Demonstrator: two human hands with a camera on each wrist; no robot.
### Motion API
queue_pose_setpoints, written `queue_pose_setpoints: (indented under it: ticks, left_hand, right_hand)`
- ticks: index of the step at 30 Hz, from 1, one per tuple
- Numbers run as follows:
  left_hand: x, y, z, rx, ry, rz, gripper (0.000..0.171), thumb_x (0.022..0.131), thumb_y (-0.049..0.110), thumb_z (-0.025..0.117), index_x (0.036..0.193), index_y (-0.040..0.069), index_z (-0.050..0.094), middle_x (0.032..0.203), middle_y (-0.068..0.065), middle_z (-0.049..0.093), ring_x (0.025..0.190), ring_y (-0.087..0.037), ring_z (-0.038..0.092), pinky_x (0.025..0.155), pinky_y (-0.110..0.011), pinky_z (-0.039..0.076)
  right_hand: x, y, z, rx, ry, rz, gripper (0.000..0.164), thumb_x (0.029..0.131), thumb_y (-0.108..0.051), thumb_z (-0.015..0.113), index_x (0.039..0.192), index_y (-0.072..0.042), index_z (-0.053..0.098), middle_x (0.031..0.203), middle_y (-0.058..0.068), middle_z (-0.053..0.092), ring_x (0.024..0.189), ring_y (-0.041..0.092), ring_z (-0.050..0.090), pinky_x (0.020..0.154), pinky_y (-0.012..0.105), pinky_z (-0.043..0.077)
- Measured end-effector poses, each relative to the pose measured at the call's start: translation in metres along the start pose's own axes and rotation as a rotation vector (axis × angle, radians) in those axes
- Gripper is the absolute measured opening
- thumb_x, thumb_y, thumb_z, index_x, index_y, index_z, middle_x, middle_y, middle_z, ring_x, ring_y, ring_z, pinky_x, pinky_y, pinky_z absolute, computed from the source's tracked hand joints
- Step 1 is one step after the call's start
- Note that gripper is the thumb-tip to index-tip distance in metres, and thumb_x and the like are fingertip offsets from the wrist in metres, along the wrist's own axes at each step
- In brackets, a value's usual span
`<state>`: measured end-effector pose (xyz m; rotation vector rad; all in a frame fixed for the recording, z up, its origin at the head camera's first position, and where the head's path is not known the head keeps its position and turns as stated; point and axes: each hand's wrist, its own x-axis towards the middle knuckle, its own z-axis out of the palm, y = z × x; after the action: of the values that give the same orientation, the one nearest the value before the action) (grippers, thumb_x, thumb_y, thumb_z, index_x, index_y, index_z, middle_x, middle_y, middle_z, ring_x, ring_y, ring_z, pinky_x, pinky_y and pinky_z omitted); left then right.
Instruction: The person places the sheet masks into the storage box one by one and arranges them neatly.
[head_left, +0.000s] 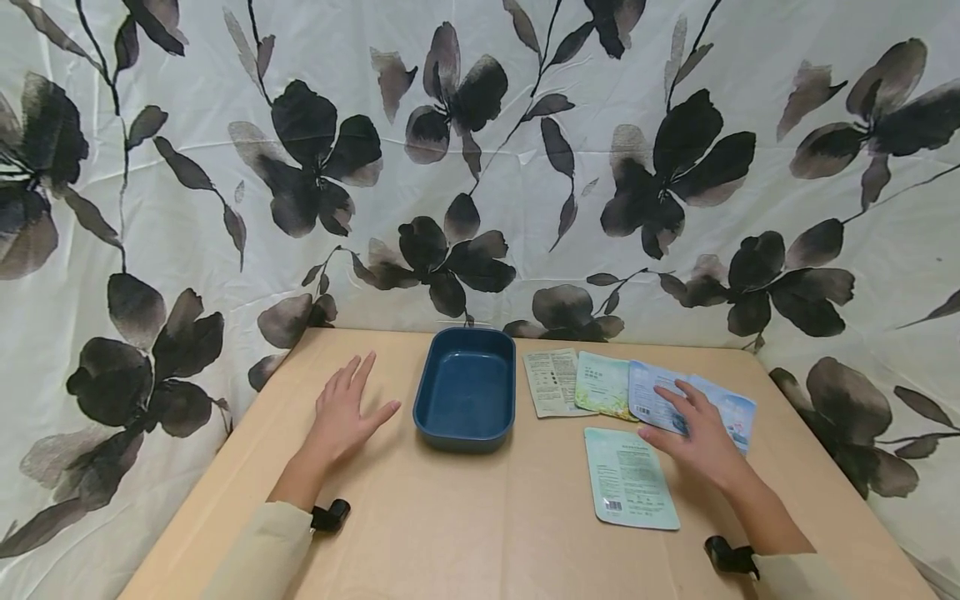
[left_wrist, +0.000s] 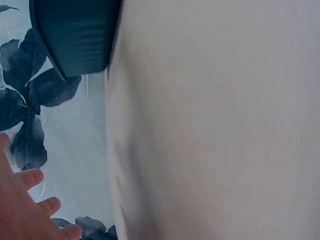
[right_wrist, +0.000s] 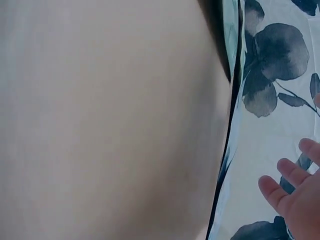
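White, creased cloth [head_left: 555, 258] with dark printed flowers is hanging behind a smooth, light-brown table [head_left: 450, 525]. Your left hand [head_left: 346, 417] is hovering with fingers wide, holding nothing, beside a deep, dark-blue container [head_left: 463, 444] with rounded corners. Your right hand [head_left: 697, 437], also wide and holding nothing, is hovering above two flat, pale-blue packets [head_left: 651, 398]; one flat, mint-green packet [head_left: 632, 481] is lying near them, closer to you.

Smooth plastic-looking tray [head_left: 465, 387], slightly glossy packets [head_left: 632, 479], creased cloth-like backdrop [head_left: 555, 242].
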<state>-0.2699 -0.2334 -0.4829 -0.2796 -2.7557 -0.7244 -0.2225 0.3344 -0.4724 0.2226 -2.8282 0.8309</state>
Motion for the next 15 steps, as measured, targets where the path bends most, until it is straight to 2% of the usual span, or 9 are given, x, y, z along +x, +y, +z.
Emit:
queue_pose_setpoints:
  ticks: [8, 15]
  left_hand:
    - [-0.001, 0.011, 0.005, -0.165, -0.015, 0.017, 0.087, 0.097, 0.050, 0.062, 0.165, 0.017, 0.018, 0.167, -0.022, 0.023, 0.152, -0.048, 0.021, 0.117, -0.073, 0.020]
    - [0.001, 0.020, 0.009, -0.307, -0.045, 0.004, 0.084, 0.100, 0.047, 0.060, 0.166, 0.020, 0.016, 0.167, -0.020, 0.024, 0.153, -0.044, 0.023, 0.119, -0.071, 0.023]
  right_hand:
    - [-0.001, -0.010, 0.005, 0.037, -0.002, 0.009, 0.080, 0.091, -0.051, 0.072, 0.155, -0.013, 0.043, 0.164, 0.027, 0.022, 0.147, 0.058, 0.021, 0.104, 0.083, 0.025]
    - [-0.003, -0.020, 0.009, 0.190, -0.083, 0.123, 0.078, 0.096, -0.054, 0.065, 0.155, -0.008, 0.042, 0.155, 0.028, 0.029, 0.136, 0.052, 0.038, 0.103, 0.071, 0.043]
